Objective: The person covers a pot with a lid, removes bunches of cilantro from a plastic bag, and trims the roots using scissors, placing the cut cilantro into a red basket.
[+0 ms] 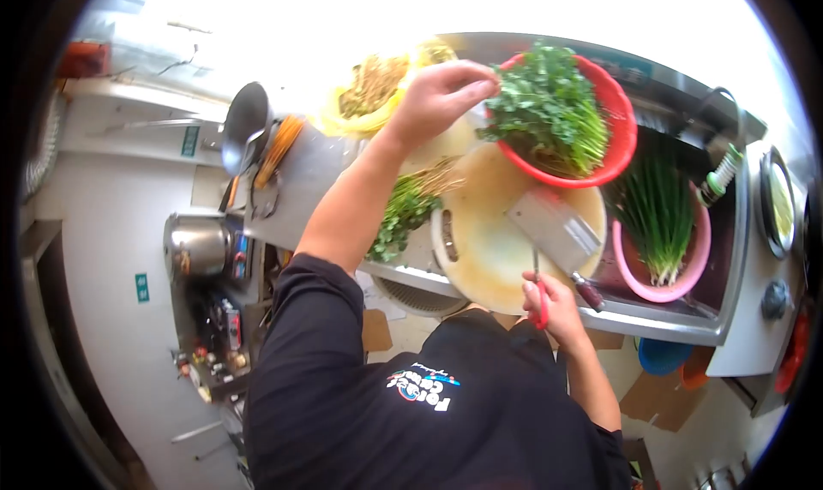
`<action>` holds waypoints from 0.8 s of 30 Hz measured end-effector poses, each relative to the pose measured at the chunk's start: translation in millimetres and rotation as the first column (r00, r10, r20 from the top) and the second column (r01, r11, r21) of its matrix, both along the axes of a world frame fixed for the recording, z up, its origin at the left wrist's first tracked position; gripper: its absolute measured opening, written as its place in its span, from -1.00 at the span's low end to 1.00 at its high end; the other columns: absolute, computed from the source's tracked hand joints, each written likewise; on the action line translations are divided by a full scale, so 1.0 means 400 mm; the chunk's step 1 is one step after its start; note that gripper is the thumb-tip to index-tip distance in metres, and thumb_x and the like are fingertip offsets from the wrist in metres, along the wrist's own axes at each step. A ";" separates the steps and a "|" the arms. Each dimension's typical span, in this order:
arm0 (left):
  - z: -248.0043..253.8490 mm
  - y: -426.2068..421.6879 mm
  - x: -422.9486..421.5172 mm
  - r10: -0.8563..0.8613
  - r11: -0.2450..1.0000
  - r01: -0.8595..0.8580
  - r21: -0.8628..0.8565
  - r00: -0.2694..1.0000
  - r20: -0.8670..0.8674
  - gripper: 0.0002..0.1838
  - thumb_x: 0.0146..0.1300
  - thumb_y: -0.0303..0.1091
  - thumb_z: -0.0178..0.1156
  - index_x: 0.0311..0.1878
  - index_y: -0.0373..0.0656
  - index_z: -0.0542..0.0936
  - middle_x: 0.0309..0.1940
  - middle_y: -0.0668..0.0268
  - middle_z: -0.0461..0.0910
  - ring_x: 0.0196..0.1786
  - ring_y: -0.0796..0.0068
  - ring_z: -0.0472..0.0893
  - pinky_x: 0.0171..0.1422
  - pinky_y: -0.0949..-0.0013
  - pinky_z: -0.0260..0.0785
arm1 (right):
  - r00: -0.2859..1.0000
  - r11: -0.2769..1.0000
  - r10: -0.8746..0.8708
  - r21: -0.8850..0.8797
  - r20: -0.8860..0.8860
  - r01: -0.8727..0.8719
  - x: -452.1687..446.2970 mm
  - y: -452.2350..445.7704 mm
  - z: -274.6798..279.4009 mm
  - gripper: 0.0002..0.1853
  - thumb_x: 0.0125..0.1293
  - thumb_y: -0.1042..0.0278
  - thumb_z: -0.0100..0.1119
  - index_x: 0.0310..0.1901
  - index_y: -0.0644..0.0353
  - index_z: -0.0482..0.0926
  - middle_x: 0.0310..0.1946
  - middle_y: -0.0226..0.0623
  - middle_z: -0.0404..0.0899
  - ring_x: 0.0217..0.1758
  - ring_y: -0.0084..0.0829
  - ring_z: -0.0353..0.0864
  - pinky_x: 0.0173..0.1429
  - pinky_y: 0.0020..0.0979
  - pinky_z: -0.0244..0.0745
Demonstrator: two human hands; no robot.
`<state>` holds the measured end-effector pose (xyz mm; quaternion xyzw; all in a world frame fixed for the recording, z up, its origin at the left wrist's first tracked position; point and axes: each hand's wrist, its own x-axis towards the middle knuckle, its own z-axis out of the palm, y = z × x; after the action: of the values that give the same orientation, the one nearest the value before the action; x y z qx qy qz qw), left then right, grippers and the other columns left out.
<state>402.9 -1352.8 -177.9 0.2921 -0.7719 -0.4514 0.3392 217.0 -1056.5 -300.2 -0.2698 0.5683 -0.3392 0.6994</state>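
My left hand [441, 100] reaches over the counter, its fingertips pressed together at the left rim of a red basin [625, 138]. Heaped in that basin is leafy cilantro [553, 104], right beside the fingertips; whether they pinch anything is unclear. Low over the near edge of the round cutting board [493, 263], my right hand [553, 308] grips scissors [541, 306] by their red handles, blades pointing away from me. A cleaver [555, 228] lies on the board, its dark handle [588, 293] by my right hand. Another cilantro bunch [399, 220] with roots lies left of the board.
In the sink to the right, a pink basin [630, 271] holds scallions [658, 207], near a spray faucet [722, 174]. A yellow bag [334, 117] of root trimmings stands at the back left. Farther left are a wok [244, 130] and a steel pot [197, 248].
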 end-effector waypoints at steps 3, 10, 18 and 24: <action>-0.037 0.055 0.246 0.191 0.964 -0.237 0.125 0.935 0.298 -0.79 0.35 -0.38 0.20 -0.09 -0.32 0.66 -0.24 0.30 0.70 -0.14 0.57 0.62 0.04 0.45 0.47 | 0.999 0.999 0.036 0.037 0.025 -0.037 0.027 -0.012 0.005 -0.56 0.41 0.17 0.19 0.15 0.34 0.49 -0.49 -0.42 0.52 -0.55 -0.68 0.44 -0.46 -0.58 0.38; -0.377 0.120 0.522 0.281 0.937 -0.329 -0.116 0.512 0.812 -0.59 0.20 -0.27 0.24 0.13 -0.14 0.60 0.12 0.06 0.60 0.18 0.07 0.56 0.29 0.16 0.38 | 0.983 0.980 0.183 0.086 0.001 -0.182 0.139 -0.049 -0.015 -0.55 0.42 0.16 0.18 0.16 0.35 0.47 -0.49 -0.41 0.52 -0.56 -0.66 0.44 -0.47 -0.58 0.37; -0.442 0.059 0.594 0.123 0.966 -0.257 0.002 0.470 0.874 -0.38 0.03 -0.10 0.39 0.16 -0.15 0.55 0.01 0.02 0.62 0.16 0.07 0.56 0.29 0.16 0.36 | 0.982 0.981 0.186 0.053 0.005 -0.186 0.262 -0.090 0.008 -0.57 0.41 0.23 0.21 0.15 0.37 0.45 -0.48 -0.43 0.48 -0.55 -0.64 0.44 -0.49 -0.54 0.37; -0.447 0.079 0.580 0.080 0.940 -0.327 0.094 0.480 0.874 -0.44 0.00 -0.13 0.38 0.08 -0.17 0.54 0.00 0.00 0.62 0.13 0.01 0.57 0.25 0.15 0.39 | 0.987 0.982 0.156 0.108 0.025 -0.158 0.285 -0.078 0.005 -0.57 0.42 0.24 0.19 0.16 0.38 0.43 -0.49 -0.43 0.46 -0.55 -0.63 0.45 -0.52 -0.53 0.36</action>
<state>634.9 -1321.1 -356.9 0.6070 -0.7339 -0.2949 -0.0765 330.9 -1087.8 -298.1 -0.2720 0.5573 -0.2535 0.7424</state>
